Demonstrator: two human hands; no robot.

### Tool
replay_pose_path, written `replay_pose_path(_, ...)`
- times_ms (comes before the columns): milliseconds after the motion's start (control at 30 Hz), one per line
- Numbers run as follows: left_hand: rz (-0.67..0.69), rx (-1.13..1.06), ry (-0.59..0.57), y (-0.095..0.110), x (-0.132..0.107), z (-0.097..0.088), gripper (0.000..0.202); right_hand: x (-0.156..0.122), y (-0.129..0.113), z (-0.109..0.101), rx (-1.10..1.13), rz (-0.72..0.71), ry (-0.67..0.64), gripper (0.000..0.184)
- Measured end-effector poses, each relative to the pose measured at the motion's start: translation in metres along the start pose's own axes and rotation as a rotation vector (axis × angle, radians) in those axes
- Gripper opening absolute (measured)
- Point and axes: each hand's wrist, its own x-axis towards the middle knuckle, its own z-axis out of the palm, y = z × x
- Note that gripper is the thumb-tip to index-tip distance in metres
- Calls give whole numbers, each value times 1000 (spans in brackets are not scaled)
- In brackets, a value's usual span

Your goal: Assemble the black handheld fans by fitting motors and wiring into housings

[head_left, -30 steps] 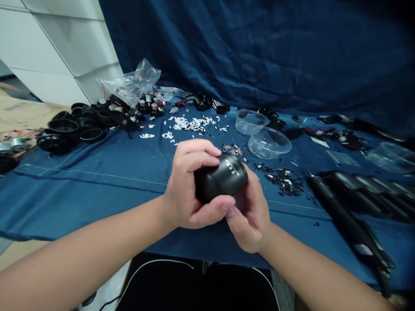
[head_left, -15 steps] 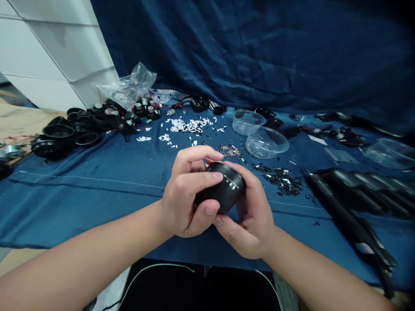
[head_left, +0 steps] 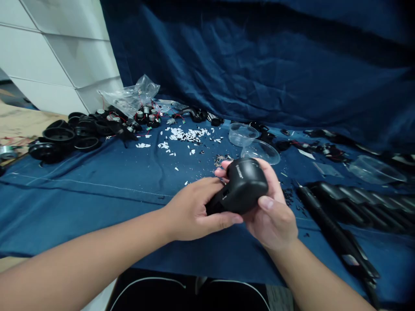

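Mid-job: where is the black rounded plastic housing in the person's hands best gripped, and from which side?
Probably grip the black rounded plastic housing by its narrow neck, coming from the left like the left hand: that slim part can be encircled, while the bulky head sits cupped in the right hand.

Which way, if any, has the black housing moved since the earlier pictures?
Yes: the black housing shifted right, closer to the clear plastic bowl.
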Motion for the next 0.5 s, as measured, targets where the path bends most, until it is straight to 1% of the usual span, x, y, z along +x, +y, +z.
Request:
replay_pose_path(67, -57, -15, -33, 5, -2, 1, 47, 2, -2, -1, 64, 56, -26, 49)
replay_pose_path(133, -126, -24, -43, 8, -3, 2, 47, 3, -1, -1, 65, 87, 3, 57)
replay_pose_path(200, -179, -27, -44, 8, -4, 2, 48, 3, 5, -1, 15, 125, 63, 64)
replay_pose_path(233, -202, -17, -35, 8, -3, 2, 48, 3, 8, -1, -27, 144, 95, 65)
replay_pose_path(300, -237, 37, 3, 8, -2, 1, 46, 3, 16, 1, -129, 170, 157, 60)
replay_pose_path(333, -246, 82, 24, 8, -2, 1, 45, 4, 19, 3, -173, 179, 181, 58)
replay_pose_path(400, -241, 196, 53, 8, -2, 1, 44, 6, 23, 7, -204, 193, 200, 60)
replay_pose_path(500, -183, 367, 56, 7, -4, 4, 51, 8, 23, 12, -138, 232, 196, 66)
